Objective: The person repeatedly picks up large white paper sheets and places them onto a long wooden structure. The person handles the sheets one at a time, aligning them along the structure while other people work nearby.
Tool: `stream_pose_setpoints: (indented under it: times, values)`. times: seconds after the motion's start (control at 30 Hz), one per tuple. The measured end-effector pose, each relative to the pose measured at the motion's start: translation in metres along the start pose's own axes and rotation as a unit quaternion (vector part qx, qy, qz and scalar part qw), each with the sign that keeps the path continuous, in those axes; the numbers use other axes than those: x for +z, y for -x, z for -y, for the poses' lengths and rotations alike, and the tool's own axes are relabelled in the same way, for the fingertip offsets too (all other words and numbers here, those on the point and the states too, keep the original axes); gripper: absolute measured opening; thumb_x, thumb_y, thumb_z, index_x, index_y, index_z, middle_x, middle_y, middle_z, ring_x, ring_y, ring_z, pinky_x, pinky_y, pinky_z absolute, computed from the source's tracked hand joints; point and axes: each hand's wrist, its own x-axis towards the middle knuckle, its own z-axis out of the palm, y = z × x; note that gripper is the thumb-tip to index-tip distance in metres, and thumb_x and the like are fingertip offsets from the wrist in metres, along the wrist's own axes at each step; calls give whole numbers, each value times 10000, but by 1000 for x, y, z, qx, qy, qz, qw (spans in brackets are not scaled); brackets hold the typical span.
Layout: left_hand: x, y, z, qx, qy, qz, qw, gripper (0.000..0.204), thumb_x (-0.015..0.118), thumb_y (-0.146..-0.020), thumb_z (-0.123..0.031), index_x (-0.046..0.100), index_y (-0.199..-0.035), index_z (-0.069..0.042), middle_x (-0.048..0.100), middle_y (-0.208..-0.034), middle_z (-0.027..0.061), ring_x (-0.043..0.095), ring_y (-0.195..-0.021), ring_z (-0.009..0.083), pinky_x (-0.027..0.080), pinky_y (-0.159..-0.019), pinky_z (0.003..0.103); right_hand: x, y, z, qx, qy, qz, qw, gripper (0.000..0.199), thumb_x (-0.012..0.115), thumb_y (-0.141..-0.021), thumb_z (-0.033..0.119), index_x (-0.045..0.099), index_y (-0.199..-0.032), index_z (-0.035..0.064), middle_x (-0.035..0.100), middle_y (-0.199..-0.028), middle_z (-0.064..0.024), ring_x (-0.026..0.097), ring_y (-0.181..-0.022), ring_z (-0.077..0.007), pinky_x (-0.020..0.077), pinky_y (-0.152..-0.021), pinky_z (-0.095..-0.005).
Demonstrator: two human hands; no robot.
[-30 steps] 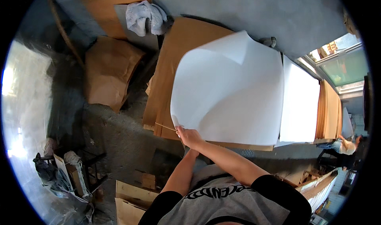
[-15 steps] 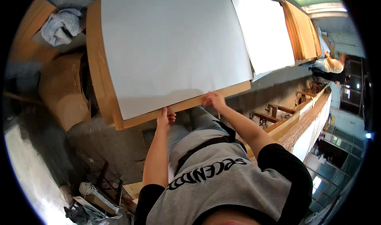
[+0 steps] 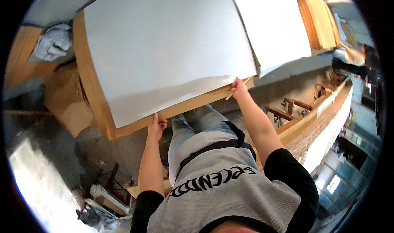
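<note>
A large white sheet (image 3: 164, 48) lies on a slightly larger brown board (image 3: 193, 103), whose border shows along the left and near edges. My left hand (image 3: 157, 128) is at the board's near edge, one digit laid up on the brown border and the other fingers curled below it. Toward the near right corner, my right hand (image 3: 239, 88) pinches a thin, light-coloured stick (image 3: 229, 96) that lies slantwise across the border. Its fingertips reach the edge of the white sheet.
A second white stack (image 3: 275, 23) adjoins on the right, with brown sheets (image 3: 314, 17) beyond it. Grey cloth (image 3: 53, 42) and brown cardboard (image 3: 67, 97) are at the left. A long wooden bench (image 3: 312, 130) runs at the right; another person (image 3: 349, 60) stands farther off.
My right hand has moved right along the near edge, and the stick in it now shows clearly. My left hand stays at the edge. The whole view has shifted slightly.
</note>
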Motion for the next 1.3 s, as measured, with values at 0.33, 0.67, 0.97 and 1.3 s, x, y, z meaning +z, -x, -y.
stream_pose_setpoints:
  times: [0.33,0.67,0.97,1.3]
  values:
    - [-27,33,6,-23,157,-2,987,337,651,-755,-313,486,-952,-95,526,-823,41,494,-585,126,431,-518,264,-36,7,8,-109,159,72,979,175,480,-869,252,418,-840,92,639,-820,-128,632,-662,-142,238,-329,-230]
    - [-67,21,-15,121,308,-157,930,308,467,-865,-370,414,-1025,-111,486,-755,32,494,-570,145,442,-481,277,-66,-7,12,-81,148,85,982,199,442,-890,262,424,-833,72,614,-958,-149,523,-500,-67,201,-330,-205]
    - [-80,8,-19,119,304,-135,935,285,491,-855,-363,426,-1031,-148,494,-765,30,494,-562,146,436,-469,269,-62,1,11,-86,177,77,977,211,431,-893,271,418,-860,63,625,-922,-142,539,-504,-71,204,-322,-209]
    - [-76,12,-17,143,297,-172,928,258,537,-837,-315,443,-928,-92,495,-675,47,498,-522,158,433,-433,281,-73,7,7,-88,159,58,982,247,437,-885,262,465,-942,24,612,-919,-145,582,-597,-122,274,-344,-201]
